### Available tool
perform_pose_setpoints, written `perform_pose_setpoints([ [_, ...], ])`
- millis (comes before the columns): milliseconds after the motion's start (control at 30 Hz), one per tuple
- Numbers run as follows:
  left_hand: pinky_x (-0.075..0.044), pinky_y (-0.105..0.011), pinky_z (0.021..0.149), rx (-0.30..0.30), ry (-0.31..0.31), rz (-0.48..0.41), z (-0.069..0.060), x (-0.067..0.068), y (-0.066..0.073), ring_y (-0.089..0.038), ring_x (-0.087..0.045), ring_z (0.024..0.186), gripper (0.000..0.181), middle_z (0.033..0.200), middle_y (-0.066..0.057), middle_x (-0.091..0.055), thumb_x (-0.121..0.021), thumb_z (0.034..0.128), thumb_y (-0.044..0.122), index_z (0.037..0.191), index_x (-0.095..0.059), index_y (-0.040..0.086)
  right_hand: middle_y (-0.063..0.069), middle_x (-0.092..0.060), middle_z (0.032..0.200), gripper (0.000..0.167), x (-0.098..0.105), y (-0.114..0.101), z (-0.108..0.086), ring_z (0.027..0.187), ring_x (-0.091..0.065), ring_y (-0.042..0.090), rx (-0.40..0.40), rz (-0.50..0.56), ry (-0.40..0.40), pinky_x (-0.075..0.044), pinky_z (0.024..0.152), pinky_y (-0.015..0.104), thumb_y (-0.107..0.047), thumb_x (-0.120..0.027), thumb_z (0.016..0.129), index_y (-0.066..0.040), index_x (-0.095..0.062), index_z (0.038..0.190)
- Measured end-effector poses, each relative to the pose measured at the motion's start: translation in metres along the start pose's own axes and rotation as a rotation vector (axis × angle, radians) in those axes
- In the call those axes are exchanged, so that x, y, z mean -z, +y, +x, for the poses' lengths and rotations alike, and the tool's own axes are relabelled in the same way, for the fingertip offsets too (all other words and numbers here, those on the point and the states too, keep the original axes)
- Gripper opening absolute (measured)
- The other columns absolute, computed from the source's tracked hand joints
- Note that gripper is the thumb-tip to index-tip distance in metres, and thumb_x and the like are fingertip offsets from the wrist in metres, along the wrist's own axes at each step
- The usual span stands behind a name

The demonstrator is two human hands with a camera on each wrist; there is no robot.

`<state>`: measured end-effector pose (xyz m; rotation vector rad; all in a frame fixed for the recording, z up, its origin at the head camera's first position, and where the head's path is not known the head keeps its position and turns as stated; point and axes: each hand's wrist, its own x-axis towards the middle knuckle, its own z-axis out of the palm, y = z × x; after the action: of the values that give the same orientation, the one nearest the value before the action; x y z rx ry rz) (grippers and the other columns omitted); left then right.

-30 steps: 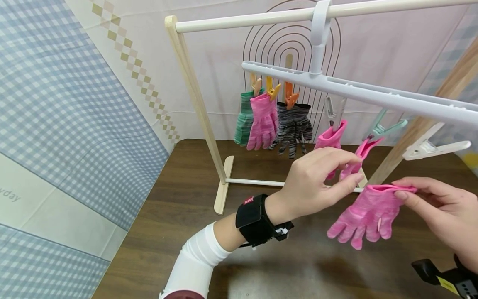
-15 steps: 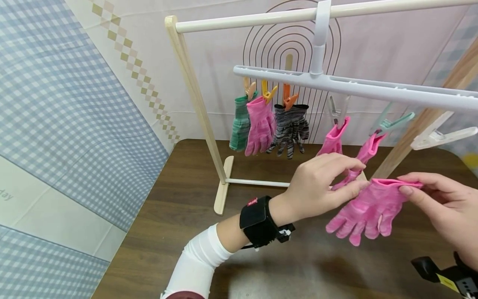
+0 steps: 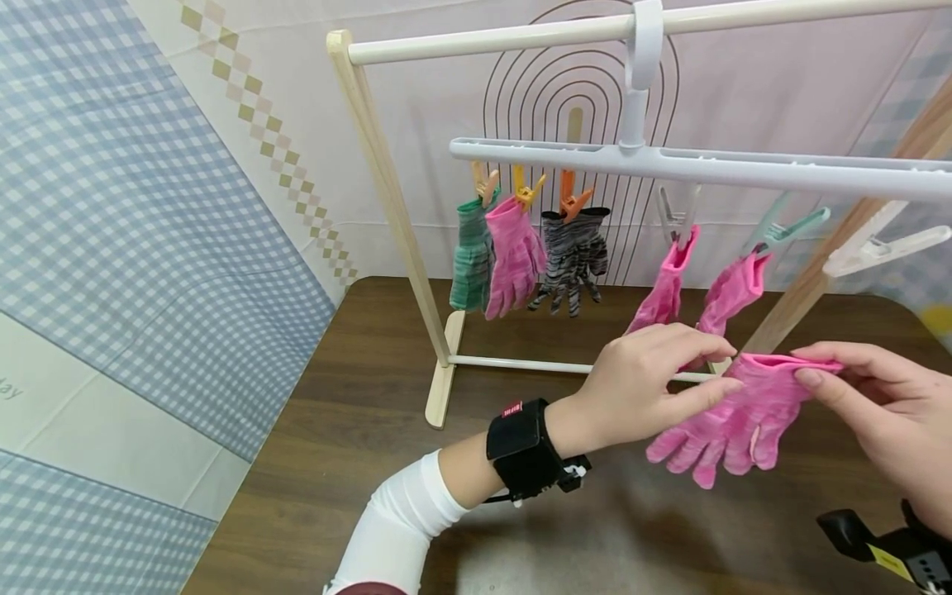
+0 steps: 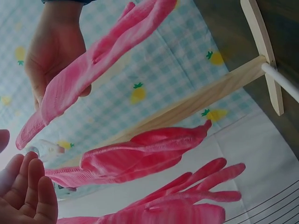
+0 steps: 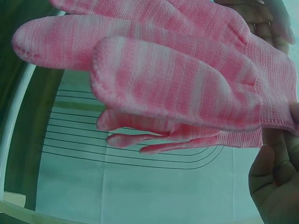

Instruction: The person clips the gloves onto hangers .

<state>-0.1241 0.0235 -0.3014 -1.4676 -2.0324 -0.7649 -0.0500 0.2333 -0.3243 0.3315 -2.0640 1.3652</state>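
Note:
My right hand (image 3: 885, 405) pinches a pink glove (image 3: 732, 417) by the right side of its cuff, and the glove's fingers hang down and to the left. My left hand (image 3: 654, 384) is beside the cuff's left end, thumb and index finger apart; the left wrist view shows its fingers (image 4: 35, 186) loosely bent near the cuff without gripping it. Behind, one pink glove (image 3: 732, 289) hangs from a mint clothespin (image 3: 792, 230), and another pink glove (image 3: 662, 293) from a clear clothespin (image 3: 675, 219). A white clothespin (image 3: 885, 248) at the right holds nothing.
The clips hang from a pale hanger (image 3: 550, 153) hooked over a rack's rail (image 3: 483, 43). Further left, green (image 3: 471, 256), pink (image 3: 513, 256) and black-grey (image 3: 573, 256) gloves hang clipped. The rack's wooden foot (image 3: 444, 372) stands on a brown table (image 3: 357, 463).
The hanger has swung, its left end coming down and left, its right end rising. My left hand has shifted slightly right and down; the held glove has moved a little up.

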Motion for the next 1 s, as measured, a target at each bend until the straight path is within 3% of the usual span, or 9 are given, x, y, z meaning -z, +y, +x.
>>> perform_pose_setpoints([
  [100, -0.034, -0.002, 0.076, -0.016, -0.034, -0.011, -0.003, 0.000, -0.002, 0.005, -0.054, 0.082, 0.025, 0.091, 0.010, -0.064, -0.061, 0.0812, 0.032, 0.100, -0.064, 0.016, -0.007, -0.068, 0.082, 0.023, -0.003, -0.005, -0.004, 0.064, -0.061, 0.000, 0.001, 0.049, 0.010, -0.045, 0.060, 0.008, 0.021, -0.052, 0.075, 0.014, -0.059, 0.096],
  [300, -0.033, -0.002, 0.073, -0.054, -0.065, -0.025, -0.010, 0.001, -0.006, 0.006, -0.051, 0.079, 0.020, 0.086, 0.014, -0.063, -0.060, 0.0817, 0.033, 0.096, -0.066, 0.020, -0.009, -0.068, 0.081, 0.026, -0.012, -0.019, -0.012, 0.065, -0.061, -0.001, -0.051, -0.059, 0.041, -0.045, 0.059, 0.008, 0.021, -0.052, 0.075, 0.010, -0.060, 0.097],
  [467, -0.033, -0.002, 0.069, -0.039, -0.102, -0.011, -0.008, 0.002, -0.005, 0.007, -0.049, 0.076, 0.020, 0.082, 0.016, -0.061, -0.058, 0.0827, 0.036, 0.096, -0.065, 0.023, -0.009, -0.068, 0.081, 0.026, -0.013, -0.020, -0.009, 0.064, -0.061, 0.000, -0.030, -0.039, 0.034, -0.045, 0.058, 0.008, 0.021, -0.053, 0.074, 0.009, -0.061, 0.096],
  [600, -0.034, -0.004, 0.067, -0.014, -0.127, -0.053, -0.008, 0.001, -0.005, 0.005, -0.052, 0.074, 0.020, 0.081, 0.014, -0.063, -0.058, 0.0829, 0.033, 0.097, -0.065, 0.021, -0.008, -0.067, 0.083, 0.025, -0.013, -0.020, -0.010, 0.065, -0.060, 0.000, -0.033, -0.046, 0.006, -0.045, 0.060, 0.008, 0.021, -0.053, 0.074, 0.012, -0.060, 0.096],
  [700, -0.035, -0.005, 0.065, 0.001, -0.122, -0.070, -0.009, -0.001, -0.006, 0.003, -0.055, 0.074, 0.019, 0.082, 0.012, -0.065, -0.059, 0.0826, 0.029, 0.097, -0.066, 0.019, -0.003, -0.067, 0.083, 0.024, -0.012, -0.017, -0.010, 0.068, -0.061, 0.004, -0.031, 0.037, -0.036, -0.047, 0.062, 0.010, 0.022, -0.051, 0.074, 0.017, -0.057, 0.096],
  [833, -0.038, -0.006, 0.069, 0.004, -0.112, -0.050, -0.010, -0.002, -0.007, 0.002, -0.057, 0.078, 0.019, 0.085, 0.011, -0.066, -0.058, 0.0831, 0.028, 0.098, -0.066, 0.019, -0.001, -0.067, 0.083, 0.024, -0.010, -0.015, -0.008, 0.068, -0.061, 0.004, -0.027, 0.048, -0.067, -0.047, 0.063, 0.010, 0.023, -0.051, 0.074, 0.016, -0.057, 0.096],
  [933, -0.039, -0.006, 0.072, 0.005, -0.114, -0.034, -0.011, -0.002, -0.008, 0.003, -0.058, 0.080, 0.018, 0.087, 0.011, -0.066, -0.058, 0.0838, 0.028, 0.098, -0.066, 0.019, -0.004, -0.067, 0.085, 0.023, -0.007, -0.014, -0.004, 0.068, -0.060, 0.003, -0.039, -0.029, -0.058, -0.046, 0.063, 0.009, 0.021, -0.052, 0.075, 0.015, -0.058, 0.097],
  [1000, -0.039, -0.006, 0.073, 0.004, -0.119, -0.014, -0.011, -0.002, -0.008, 0.004, -0.057, 0.081, 0.018, 0.089, 0.012, -0.066, -0.057, 0.0843, 0.028, 0.098, -0.066, 0.020, -0.003, -0.067, 0.088, 0.023, -0.006, -0.013, -0.001, 0.071, -0.060, 0.004, -0.051, 0.021, -0.049, -0.045, 0.064, 0.009, 0.020, -0.051, 0.076, 0.016, -0.056, 0.098],
])
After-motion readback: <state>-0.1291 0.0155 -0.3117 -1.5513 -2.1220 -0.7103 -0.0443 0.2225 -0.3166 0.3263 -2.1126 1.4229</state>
